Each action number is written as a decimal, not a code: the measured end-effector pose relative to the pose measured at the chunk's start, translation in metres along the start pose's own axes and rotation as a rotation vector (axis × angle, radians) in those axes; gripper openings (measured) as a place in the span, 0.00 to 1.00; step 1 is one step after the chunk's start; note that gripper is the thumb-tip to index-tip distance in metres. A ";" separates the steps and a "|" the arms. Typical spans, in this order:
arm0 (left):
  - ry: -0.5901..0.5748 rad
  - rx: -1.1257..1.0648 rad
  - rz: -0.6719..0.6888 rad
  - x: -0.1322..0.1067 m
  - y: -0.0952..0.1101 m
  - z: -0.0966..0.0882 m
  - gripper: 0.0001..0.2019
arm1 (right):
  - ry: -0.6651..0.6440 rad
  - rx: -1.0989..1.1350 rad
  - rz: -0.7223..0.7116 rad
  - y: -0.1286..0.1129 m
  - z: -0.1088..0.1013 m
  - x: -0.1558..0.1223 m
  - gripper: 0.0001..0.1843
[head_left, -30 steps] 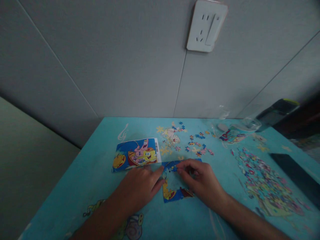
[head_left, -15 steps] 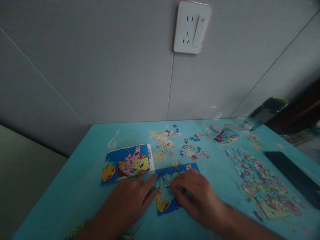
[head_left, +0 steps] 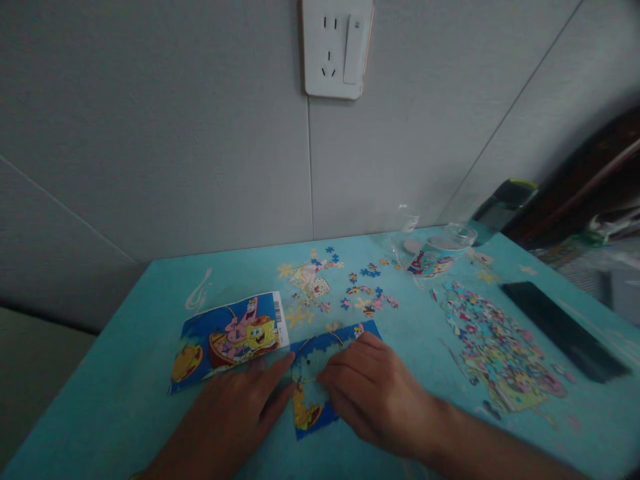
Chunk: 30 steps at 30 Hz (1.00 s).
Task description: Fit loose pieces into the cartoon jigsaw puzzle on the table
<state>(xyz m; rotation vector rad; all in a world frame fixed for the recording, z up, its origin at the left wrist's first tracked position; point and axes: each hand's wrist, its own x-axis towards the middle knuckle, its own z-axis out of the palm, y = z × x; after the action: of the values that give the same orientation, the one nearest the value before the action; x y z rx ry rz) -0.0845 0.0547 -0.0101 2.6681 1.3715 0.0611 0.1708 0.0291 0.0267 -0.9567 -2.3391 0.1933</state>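
A partly built blue cartoon puzzle [head_left: 311, 405] lies flat on the turquoise table [head_left: 125, 400]. My right hand [head_left: 373, 393] rests on it, fingers bent, with the fingertips pinching a small puzzle piece down against the puzzle's left part. The piece is mostly hidden. My left hand [head_left: 235, 413] lies flat on the table just left of the puzzle, its fingertips at the puzzle's left edge and holding nothing. A printed reference picture [head_left: 227, 337] sits just beyond the left hand.
Several loose pieces [head_left: 367, 298] are scattered behind the puzzle, and a large heap of pieces [head_left: 495, 347] lies to the right. A clear jar [head_left: 435, 252] lies on its side at the back. A black phone [head_left: 563, 331] is at far right. A wall socket [head_left: 337, 47] is above.
The view has swung right and tilted. My right hand has lowered with the small blue piece onto the puzzle and now presses there. My left hand stays beside the puzzle.
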 end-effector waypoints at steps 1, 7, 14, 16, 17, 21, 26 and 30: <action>-0.002 0.004 0.004 0.000 0.000 0.000 0.21 | 0.004 0.020 0.052 0.004 0.001 -0.001 0.08; 0.034 0.020 0.029 0.003 0.001 0.000 0.20 | 0.111 0.024 0.528 0.046 -0.002 0.009 0.09; 0.020 0.016 0.013 0.004 0.005 -0.004 0.20 | 0.015 -0.118 0.690 0.092 -0.026 0.037 0.12; 0.016 0.010 0.014 0.004 0.006 -0.005 0.21 | 0.016 -0.123 0.703 0.097 -0.034 0.043 0.16; 0.015 0.010 0.013 0.004 0.007 -0.006 0.21 | 0.015 -0.120 0.705 0.098 -0.037 0.045 0.16; 0.014 0.021 0.017 0.005 0.009 -0.010 0.20 | 0.003 -0.093 0.732 0.099 -0.040 0.050 0.17; 0.027 0.029 0.035 0.006 0.010 -0.014 0.19 | -0.015 -0.051 0.769 0.104 -0.043 0.047 0.17; 0.038 0.035 0.041 0.006 0.012 -0.018 0.18 | -0.035 -0.013 0.751 0.097 -0.041 0.044 0.13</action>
<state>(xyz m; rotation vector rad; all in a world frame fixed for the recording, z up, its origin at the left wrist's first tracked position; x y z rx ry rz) -0.0727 0.0545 0.0092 2.7375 1.3406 0.0937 0.2273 0.1261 0.0479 -1.8084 -1.9019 0.4878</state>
